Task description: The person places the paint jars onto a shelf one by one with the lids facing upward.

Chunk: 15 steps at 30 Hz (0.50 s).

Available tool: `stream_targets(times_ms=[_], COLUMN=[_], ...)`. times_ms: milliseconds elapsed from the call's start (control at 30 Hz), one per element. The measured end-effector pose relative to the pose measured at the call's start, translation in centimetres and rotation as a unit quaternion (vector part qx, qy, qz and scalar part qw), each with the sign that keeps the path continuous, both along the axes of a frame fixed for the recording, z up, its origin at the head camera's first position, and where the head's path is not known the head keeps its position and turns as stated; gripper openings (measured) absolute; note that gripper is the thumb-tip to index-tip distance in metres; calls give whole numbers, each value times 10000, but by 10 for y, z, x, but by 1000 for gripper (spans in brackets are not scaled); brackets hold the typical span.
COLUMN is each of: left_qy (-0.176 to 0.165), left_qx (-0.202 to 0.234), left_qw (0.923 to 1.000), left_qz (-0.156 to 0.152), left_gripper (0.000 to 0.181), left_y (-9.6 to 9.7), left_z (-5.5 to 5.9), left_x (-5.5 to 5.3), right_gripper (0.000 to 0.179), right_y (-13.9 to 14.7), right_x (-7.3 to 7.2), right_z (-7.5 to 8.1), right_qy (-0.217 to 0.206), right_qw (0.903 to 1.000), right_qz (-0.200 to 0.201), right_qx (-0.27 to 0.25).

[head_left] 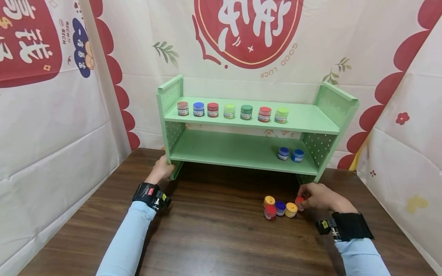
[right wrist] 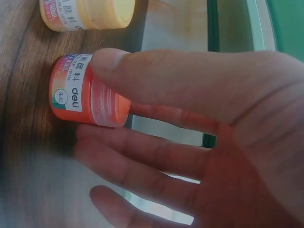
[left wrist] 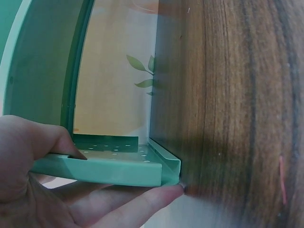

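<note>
Orange-red paint jar (right wrist: 71, 102) is being pinched between the thumb and fingers of the right hand (head_left: 319, 197), toward the far right corner of the worktop (head_left: 221, 234); whether its base is touching the wood, I cannot tell. Just beside it, two yellow jars (head_left: 291, 210), a red jar (head_left: 270, 212) and a purple-blue jar (head_left: 280, 208) are standing clustered. Left hand (head_left: 160, 169) is gripping the lower left side of the green shelf (head_left: 221, 147), which is standing along the worktop's far edge. Seven jars (head_left: 229, 111) are lining its upper tier from the left end; two blue jars (head_left: 283, 154) are sitting near the lower tier's right end.
</note>
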<state>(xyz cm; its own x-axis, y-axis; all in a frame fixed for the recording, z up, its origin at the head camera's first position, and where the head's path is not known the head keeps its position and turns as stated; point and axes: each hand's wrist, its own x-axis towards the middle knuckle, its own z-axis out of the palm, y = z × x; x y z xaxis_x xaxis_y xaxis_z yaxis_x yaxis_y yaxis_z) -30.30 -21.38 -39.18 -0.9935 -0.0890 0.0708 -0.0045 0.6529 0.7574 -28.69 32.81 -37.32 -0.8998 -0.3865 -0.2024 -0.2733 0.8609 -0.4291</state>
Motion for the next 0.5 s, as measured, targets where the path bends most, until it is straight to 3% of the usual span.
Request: stream_targets(times_ms=[500], left_qy=[-17], left_qx=[35], left_qw=[10000], left_qz=[14], left_gripper=[38], left_y=[-1], left_z=[-1], left_x=[-2], right_gripper=[19], right_y=[1], right_x=[-1], right_z=[2], right_qy=[80], right_qw=[10000], right_qz=[39], right_qx=[11])
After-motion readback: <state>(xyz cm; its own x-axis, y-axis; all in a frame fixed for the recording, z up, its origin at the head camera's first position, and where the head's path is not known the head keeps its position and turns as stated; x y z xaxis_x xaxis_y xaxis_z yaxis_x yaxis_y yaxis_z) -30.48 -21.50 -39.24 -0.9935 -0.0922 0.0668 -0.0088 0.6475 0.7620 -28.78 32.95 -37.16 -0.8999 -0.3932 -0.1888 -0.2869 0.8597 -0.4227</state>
